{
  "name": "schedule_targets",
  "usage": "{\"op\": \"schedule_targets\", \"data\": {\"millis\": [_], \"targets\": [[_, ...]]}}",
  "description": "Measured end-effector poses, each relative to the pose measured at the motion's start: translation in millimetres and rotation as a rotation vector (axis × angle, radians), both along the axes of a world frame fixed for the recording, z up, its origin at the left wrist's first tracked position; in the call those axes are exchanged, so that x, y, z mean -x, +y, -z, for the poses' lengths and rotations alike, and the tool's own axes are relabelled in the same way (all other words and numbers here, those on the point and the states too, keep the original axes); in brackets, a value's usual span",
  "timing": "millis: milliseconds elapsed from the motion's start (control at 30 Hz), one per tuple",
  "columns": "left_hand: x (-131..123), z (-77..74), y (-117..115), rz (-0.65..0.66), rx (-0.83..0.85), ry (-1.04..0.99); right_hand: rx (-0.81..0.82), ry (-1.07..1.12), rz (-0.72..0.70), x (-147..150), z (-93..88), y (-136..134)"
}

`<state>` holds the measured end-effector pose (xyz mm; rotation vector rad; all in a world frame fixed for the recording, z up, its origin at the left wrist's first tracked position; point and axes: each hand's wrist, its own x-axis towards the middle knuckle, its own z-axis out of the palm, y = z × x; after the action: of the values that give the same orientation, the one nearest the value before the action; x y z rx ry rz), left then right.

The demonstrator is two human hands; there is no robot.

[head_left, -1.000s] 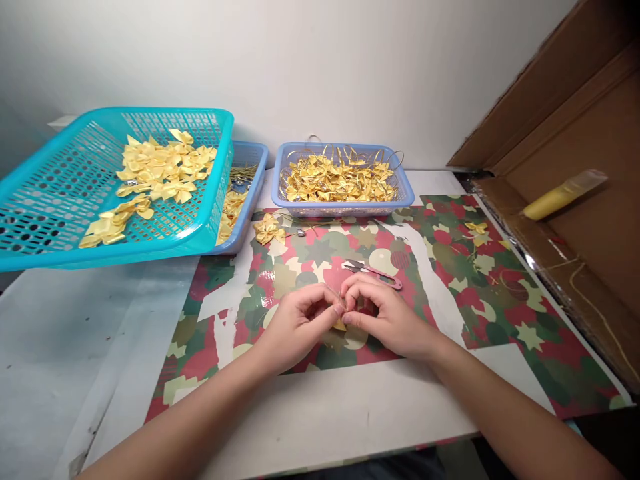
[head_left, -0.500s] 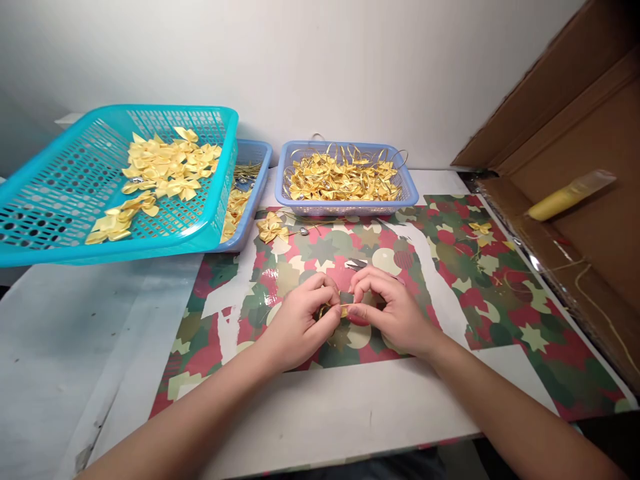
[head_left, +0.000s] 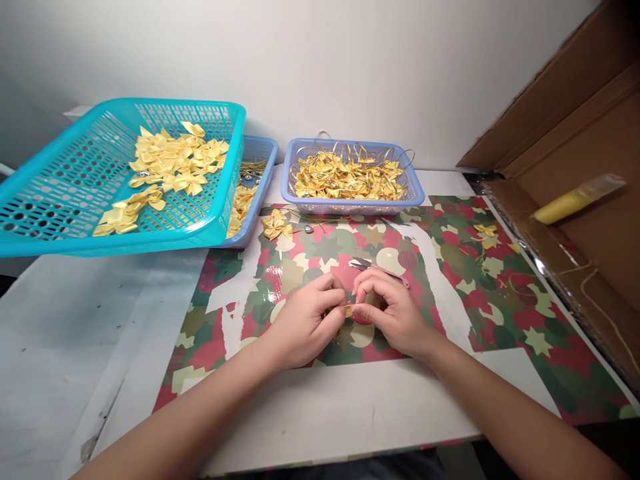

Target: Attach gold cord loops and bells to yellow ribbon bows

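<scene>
My left hand [head_left: 313, 323] and my right hand [head_left: 395, 312] meet over the patterned sheet, fingertips almost touching. Between their pinched thumbs and forefingers is a small yellow ribbon bow [head_left: 349, 311], mostly covered by the fingers, so its shape is hard to make out. Just beyond my right hand lie small scissors [head_left: 361, 264] with dark blades and a pink handle, partly behind the knuckles. Farther back on the sheet, a few yellow bows [head_left: 277, 225] sit together beside a small silver bell-like piece [head_left: 309, 229] and thin gold cord.
At the left, a turquoise basket [head_left: 230, 193] of yellow bows rests over a blue basket [head_left: 267, 177]. Another blue basket [head_left: 350, 206] of bows with gold loops stands at the back. On the right are a cardboard box [head_left: 565, 127], a yellow-filled tube [head_left: 575, 200] and a loose bow [head_left: 485, 231].
The view has shifted slightly, moving the baskets a little rightward. My hands have drawn a bit closer together, and less of the yellow ribbon and the gold loop at my left fingers shows.
</scene>
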<state>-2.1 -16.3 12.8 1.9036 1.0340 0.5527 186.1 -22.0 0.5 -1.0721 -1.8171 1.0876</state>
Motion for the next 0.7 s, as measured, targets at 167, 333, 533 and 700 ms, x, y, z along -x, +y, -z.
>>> {"op": "schedule_targets", "data": {"millis": [167,333,533,700], "targets": [[0.4,-1.0,-1.2,0.017,-0.018,0.011,0.06,0.009,-0.023,0.6,0.3,-1.4],[2.5,-3.4,-0.9,0.074,-0.052,0.012,0.15,0.059,-0.075,-0.3,0.4,0.9],[5.8,-3.7,0.7,0.144,-0.088,-0.013,0.287,0.174,-0.172,-3.7,2.3,3.3],[7.9,-2.4,1.6,0.175,-0.067,-0.056,0.331,0.212,-0.209,-5.9,4.2,3.4]]}}
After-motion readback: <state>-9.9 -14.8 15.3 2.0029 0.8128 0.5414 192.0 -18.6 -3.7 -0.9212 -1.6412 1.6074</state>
